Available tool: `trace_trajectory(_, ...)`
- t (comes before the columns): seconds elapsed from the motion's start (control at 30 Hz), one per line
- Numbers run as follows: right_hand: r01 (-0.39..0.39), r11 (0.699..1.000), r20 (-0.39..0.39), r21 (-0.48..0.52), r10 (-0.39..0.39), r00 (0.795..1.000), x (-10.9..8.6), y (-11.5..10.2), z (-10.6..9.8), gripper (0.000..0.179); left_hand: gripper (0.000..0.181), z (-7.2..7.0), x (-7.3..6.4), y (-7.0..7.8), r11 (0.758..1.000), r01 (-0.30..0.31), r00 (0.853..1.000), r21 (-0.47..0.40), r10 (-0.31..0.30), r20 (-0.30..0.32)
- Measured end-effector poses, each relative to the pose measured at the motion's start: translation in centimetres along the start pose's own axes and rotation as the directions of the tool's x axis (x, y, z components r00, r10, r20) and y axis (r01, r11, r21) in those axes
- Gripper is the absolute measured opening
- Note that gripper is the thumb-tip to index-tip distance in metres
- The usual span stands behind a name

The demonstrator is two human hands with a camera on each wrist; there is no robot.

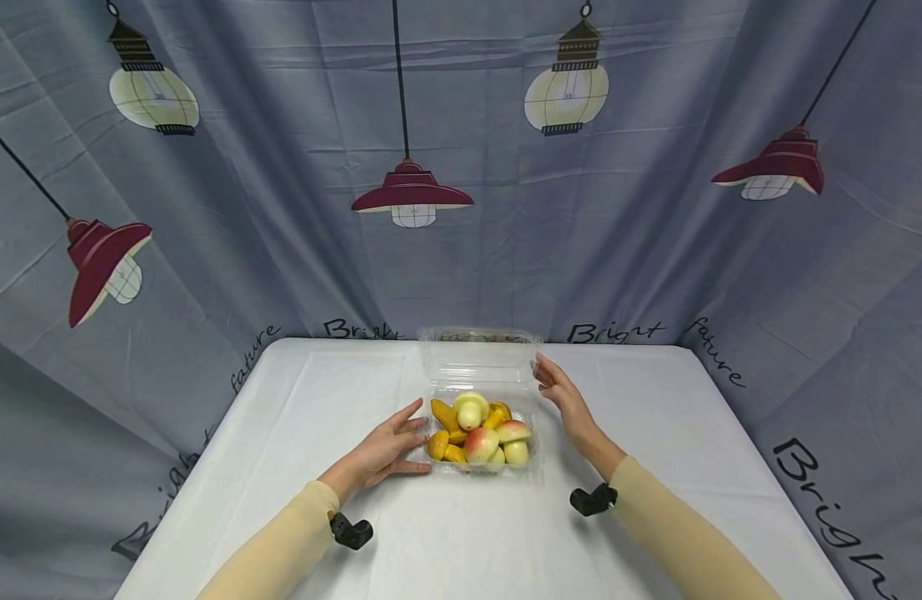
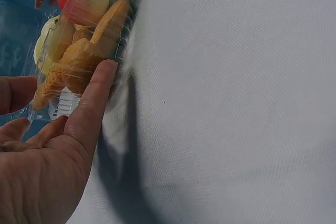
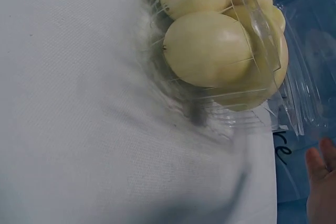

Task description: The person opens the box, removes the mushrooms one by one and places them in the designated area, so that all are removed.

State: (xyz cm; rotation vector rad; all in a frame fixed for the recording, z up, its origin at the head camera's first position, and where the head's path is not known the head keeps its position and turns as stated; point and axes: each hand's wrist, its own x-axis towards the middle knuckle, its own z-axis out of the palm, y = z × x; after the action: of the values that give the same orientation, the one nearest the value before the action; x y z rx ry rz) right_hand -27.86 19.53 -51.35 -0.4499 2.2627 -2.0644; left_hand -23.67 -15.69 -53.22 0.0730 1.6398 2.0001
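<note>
A clear plastic clamshell box (image 1: 538, 467) sits on the table with its hinged lid (image 1: 476, 362) raised at the back. Inside lie several mushroom-shaped pieces: orange-brown ones (image 2: 79, 59) on the left, a pale one (image 1: 470, 408) at the back, and red-and-cream ones (image 1: 481, 444) toward the right front. My left hand (image 1: 389, 446) is spread along the box's left wall, its extended index fingertip right at the plastic in the left wrist view. My right hand (image 1: 566, 400) reaches up to the lid's right edge with fingers extended. Only part of that hand shows in the right wrist view.
A white cloth covers the table (image 1: 341, 375). Blue-grey curtains (image 1: 506, 250) printed with lamps and lettering hang behind and at both sides. A black wrist camera (image 1: 351, 531) is on the left wrist, another (image 1: 593, 499) on the right.
</note>
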Motion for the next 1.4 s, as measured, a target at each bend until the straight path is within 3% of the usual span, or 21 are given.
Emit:
trace_trajectory(0.47, -0.014, 0.995, -0.017, 0.097, 0.015, 1.000, 1.2, 0.1, 0.3, 0.067, 0.076, 0.0, 0.3, -0.1, 1.000, -0.006, 1.000, -0.018, 0.006, -0.004)
trace_trajectory(0.83, -0.031, 0.993, -0.031, 0.118, 0.035, 0.999, 2.0, 0.4, 0.2, 0.064, 0.075, 0.0, 0.4, -0.1, 1.000, 0.005, 1.000, -0.023, -0.006, -0.009)
trace_trajectory(1.4, -0.124, 0.963, 0.007, 0.238, 0.126, 0.992, 3.4, -0.2, -0.5, 0.061, 0.075, -0.3, 0.3, -0.1, 0.998, 0.004, 1.000, -0.060, -0.003, 0.023)
